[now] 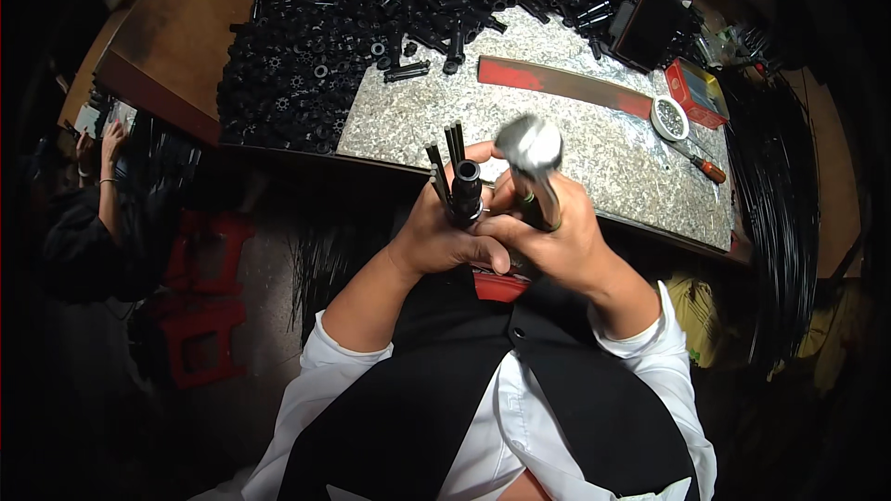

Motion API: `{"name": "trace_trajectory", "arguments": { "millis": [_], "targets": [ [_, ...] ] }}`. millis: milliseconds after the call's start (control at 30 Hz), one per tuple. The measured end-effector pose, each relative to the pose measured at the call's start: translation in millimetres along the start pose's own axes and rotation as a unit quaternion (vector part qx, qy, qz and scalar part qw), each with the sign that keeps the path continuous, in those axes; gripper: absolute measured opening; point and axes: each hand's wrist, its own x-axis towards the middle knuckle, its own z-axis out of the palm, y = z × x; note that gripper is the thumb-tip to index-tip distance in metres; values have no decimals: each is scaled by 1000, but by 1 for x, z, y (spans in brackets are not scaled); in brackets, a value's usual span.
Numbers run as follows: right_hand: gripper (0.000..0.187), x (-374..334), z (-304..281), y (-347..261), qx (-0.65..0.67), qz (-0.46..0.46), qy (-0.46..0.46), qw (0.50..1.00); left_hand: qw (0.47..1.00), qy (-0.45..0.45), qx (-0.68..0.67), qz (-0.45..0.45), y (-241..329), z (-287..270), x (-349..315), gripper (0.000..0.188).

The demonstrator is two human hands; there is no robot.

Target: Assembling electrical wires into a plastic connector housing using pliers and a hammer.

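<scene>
My left hand is closed around a black tubular piece, its round hollow end pointing up. Several thin black rods stick up beside the tube from the same hand. Gripped in my right hand is what looks like a pair of pliers with a rounded shiny head. The head is smeared by motion, so its jaws cannot be made out. Both hands are close together in front of the bench's near edge, and the right fingers are by the tube's lower part. A red object shows partly below them.
Black tubes and small parts heap over the far left of the speckled bench top. A flat red-brown bar, white cup, screwdriver, and red box lie right. Long black rods hang beyond. Another person's hand is far left.
</scene>
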Motion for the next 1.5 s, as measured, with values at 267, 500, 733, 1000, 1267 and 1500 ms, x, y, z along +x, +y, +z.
{"name": "trace_trajectory", "arguments": {
  "millis": [267,500,733,1000,1267,1500],
  "targets": [
    [58,-24,-56,-12,-193,29,-144,970,939,59,-251,-227,18,-8,-5,91],
    [70,-41,-68,-21,-444,-66,-140,882,951,16,-191,-244,27,-2,3,77],
    [65,-46,-64,-17,-444,-59,-105,888,958,-27,-154,-241,14,-7,1,76],
    [63,-48,-64,-16,-505,-84,-74,856,949,-30,-161,-270,16,-5,0,74],
    [62,-50,-64,-15,-519,-93,-60,848,963,-16,-145,-224,15,-2,-2,65],
    [62,-48,-66,-15,-553,-125,-49,823,960,-12,-130,-247,19,-1,0,80]
  ]
}}
